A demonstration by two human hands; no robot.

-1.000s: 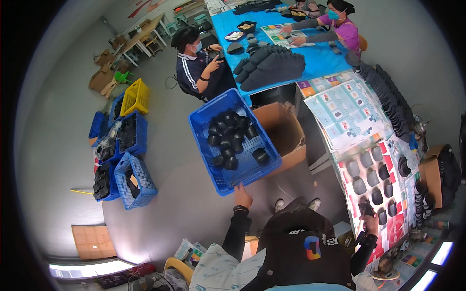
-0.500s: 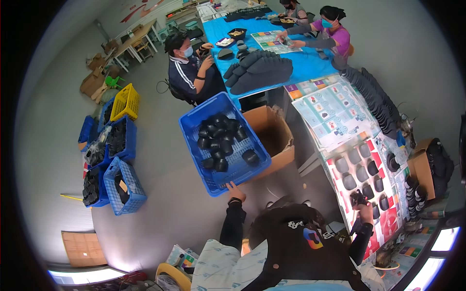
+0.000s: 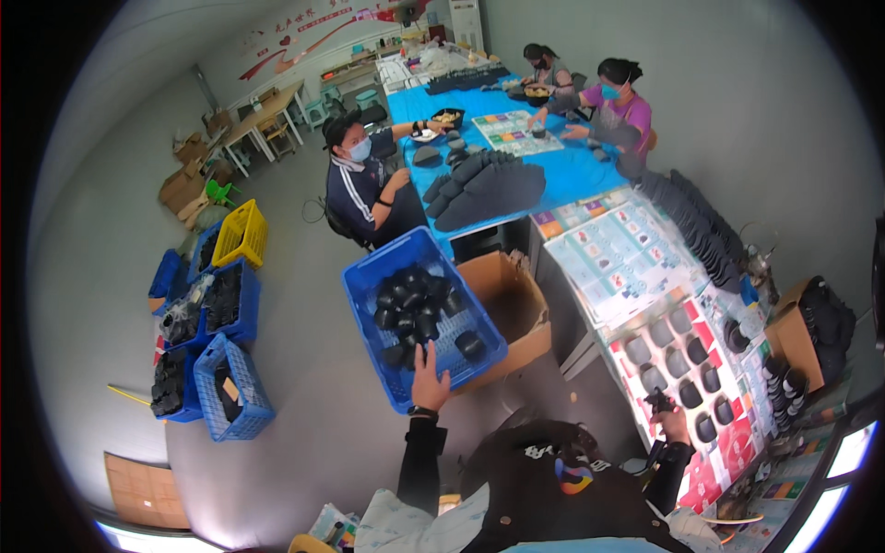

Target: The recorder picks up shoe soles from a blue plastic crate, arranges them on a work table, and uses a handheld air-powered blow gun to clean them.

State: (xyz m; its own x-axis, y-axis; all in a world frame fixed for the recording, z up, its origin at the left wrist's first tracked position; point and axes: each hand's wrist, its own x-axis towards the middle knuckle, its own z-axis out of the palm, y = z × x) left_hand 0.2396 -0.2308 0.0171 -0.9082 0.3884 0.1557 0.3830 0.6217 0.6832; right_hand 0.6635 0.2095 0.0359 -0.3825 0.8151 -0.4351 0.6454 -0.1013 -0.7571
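My left hand reaches over the near rim of a blue plastic crate, its fingers stretched out at the black curved cap-shaped pieces heaped inside. Whether the fingertips touch a piece I cannot tell. In my right hand is a small black tool that looks like a spray gun, with the fingers wrapped round it. It sits above the left edge of a red and white sheet, where grey and black rounded pieces lie in rows.
A cardboard box stands open beside the crate. Three people sit at a blue-covered table bearing stacked dark pads. More crates stand on the floor at the left. Dark pieces fill another box at the right.
My left hand has moved from the crate's near rim in over the black pieces. My right hand keeps the tool over the sheet. The person at left now reaches toward a bowl. My view has tilted up.
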